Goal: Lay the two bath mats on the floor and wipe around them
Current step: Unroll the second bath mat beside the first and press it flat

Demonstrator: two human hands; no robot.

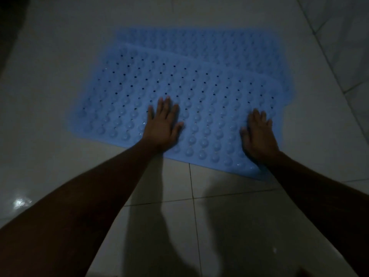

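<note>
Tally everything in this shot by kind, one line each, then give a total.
Blue bath mats: 2, the near mat overlapping the far mat
Hands: 2, left hand and right hand, both flat on the near mat
Tiled floor: 1
Total: 5
</note>
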